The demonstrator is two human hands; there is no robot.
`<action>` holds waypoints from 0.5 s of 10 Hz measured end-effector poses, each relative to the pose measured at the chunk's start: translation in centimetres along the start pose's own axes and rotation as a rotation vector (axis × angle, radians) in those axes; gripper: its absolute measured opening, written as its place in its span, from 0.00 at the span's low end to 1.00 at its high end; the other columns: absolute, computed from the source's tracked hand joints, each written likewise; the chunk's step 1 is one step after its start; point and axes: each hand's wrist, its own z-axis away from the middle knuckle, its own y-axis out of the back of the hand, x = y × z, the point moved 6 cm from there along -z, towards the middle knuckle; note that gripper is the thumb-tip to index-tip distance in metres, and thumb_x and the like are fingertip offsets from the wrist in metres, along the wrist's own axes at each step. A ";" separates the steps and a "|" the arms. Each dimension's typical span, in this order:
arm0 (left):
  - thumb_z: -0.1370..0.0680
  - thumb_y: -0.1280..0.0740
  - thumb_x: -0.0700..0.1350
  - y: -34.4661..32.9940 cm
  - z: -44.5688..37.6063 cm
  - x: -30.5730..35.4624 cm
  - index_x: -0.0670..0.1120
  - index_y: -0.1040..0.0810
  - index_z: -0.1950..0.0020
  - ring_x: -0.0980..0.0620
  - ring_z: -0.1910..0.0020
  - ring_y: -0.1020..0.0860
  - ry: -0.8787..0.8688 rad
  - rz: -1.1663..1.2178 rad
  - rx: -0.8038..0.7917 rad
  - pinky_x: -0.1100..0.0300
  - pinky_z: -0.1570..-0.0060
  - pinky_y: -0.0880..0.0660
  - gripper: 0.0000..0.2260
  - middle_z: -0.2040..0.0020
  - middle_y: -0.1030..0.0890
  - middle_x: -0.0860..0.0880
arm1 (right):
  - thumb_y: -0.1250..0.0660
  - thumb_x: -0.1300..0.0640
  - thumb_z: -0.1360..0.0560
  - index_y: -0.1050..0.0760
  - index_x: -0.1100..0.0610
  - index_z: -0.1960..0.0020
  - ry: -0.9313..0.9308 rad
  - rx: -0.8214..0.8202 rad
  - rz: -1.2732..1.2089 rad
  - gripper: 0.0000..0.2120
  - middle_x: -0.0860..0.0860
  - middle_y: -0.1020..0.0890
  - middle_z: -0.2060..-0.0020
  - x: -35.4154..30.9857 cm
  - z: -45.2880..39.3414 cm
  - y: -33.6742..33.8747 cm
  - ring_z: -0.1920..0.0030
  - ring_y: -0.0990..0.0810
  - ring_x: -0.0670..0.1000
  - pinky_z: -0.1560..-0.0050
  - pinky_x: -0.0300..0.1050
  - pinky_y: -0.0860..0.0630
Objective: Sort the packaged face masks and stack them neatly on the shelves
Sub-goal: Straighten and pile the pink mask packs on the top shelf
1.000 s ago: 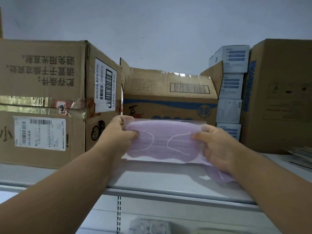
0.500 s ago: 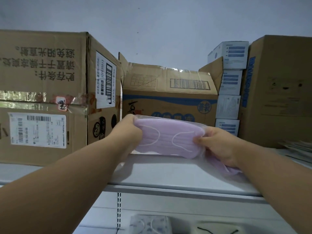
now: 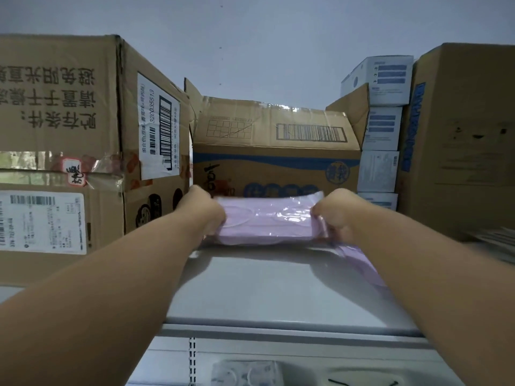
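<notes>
while both hands grip the lilac mask pack ends, fingertips hidden behind it, lower packs cropped

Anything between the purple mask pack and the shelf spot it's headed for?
Nothing visible. Left hand and right hand hold the purple mask pack over bare shelf; blue-striped carton stands behind it.

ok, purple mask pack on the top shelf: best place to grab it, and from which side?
Probably by its two short ends, one from each side, as the left hand and right hand grip it now. The mask pack is long, flat and soft in slippery film, lying across the shelf with boxes close behind, so an end grip from the front looks steadiest.
</notes>
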 end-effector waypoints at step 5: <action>0.29 0.26 0.63 -2.6 1.1 -0.9 0.52 0.23 0.42 0.52 0.47 0.25 -0.317 -0.414 -0.414 0.55 0.46 0.26 0.22 0.45 0.23 0.52 | 0.21 0.37 0.38 0.23 0.51 0.50 0.178 -0.234 0.491 0.25 0.52 0.18 0.55 1.7 1.6 -1.3 0.59 0.21 0.51 0.55 0.50 0.20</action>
